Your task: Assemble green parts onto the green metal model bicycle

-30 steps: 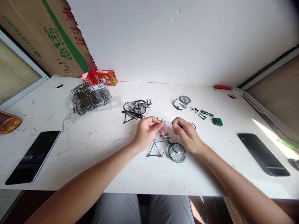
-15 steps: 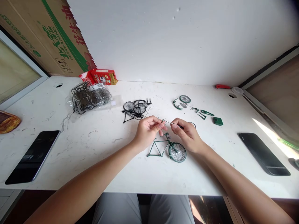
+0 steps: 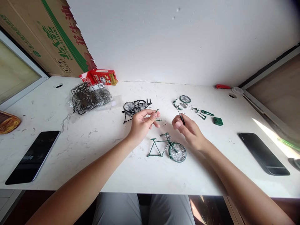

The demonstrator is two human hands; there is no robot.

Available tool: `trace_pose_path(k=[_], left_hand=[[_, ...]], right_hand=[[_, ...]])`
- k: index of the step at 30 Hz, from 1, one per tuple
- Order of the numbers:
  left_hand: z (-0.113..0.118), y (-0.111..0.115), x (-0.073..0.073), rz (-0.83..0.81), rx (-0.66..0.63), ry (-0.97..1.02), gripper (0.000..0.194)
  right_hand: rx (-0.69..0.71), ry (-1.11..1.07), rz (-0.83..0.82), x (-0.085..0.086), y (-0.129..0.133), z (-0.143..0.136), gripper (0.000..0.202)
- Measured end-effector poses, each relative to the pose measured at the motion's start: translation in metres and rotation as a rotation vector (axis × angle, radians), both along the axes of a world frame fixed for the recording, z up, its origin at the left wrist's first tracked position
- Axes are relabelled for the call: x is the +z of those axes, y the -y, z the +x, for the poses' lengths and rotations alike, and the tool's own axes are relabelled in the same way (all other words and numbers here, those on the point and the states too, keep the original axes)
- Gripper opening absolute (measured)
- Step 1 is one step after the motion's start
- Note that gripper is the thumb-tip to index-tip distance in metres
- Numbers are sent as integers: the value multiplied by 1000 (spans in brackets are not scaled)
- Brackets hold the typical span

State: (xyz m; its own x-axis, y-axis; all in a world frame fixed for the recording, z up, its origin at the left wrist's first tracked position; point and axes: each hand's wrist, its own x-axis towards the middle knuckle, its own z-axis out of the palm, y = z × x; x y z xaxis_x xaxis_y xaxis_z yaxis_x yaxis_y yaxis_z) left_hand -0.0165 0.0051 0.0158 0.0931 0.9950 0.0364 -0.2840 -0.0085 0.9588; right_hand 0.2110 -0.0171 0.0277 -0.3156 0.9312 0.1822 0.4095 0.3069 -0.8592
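Between the thumb and index finger of my left hand (image 3: pixel 144 123) is a small green part (image 3: pixel 157 111). My right hand (image 3: pixel 188 128) is closed on a thin screwdriver-like tool (image 3: pixel 182 119), its metal shaft pointing up and to the left. Below both hands, a green model bicycle frame (image 3: pixel 156 155) lies on the white table, with handlebars and a front wheel (image 3: pixel 177 152) attached. A small green piece (image 3: pixel 158 120) shows just right of my left fingers. Behind my left hand lie black bicycle parts (image 3: pixel 129 107), partly covered by it.
Green parts lie at the right back, including a wheel (image 3: pixel 185 99) and a block (image 3: pixel 218 121). Bagged dark parts (image 3: pixel 90 97) and a red box (image 3: pixel 104 77) stand at the left back. Phones lie at the left (image 3: pixel 32 157) and right (image 3: pixel 263 153).
My hands have moved apart, the left up and leftward with the small green part. The tool has come away from that part and now points more upward.
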Motion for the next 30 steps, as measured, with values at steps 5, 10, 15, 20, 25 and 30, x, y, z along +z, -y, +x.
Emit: trace_pose_path(k=[5,10,15,20,25,30], left_hand=[[-2,-6,-2,-3,73,-21,27],[-1,-9,-9,11,100,8,30],[-2,-11,-11,38,107,18,32],[-5,-16,-15,25,125,6,33],[-3,-17,-22,30,113,19,36],[-2,-15,-21,9,110,24,36]], right_hand=[[217,129,-123,8,0,1,53],[247,67,-242,-1,0,-4,51],[167,-3,-253,-5,-4,-2,52],[247,38,-306,3,-9,10,54],[372,-1,-393,3,-16,21,47],[264,-108,-365,-8,-21,25,51]])
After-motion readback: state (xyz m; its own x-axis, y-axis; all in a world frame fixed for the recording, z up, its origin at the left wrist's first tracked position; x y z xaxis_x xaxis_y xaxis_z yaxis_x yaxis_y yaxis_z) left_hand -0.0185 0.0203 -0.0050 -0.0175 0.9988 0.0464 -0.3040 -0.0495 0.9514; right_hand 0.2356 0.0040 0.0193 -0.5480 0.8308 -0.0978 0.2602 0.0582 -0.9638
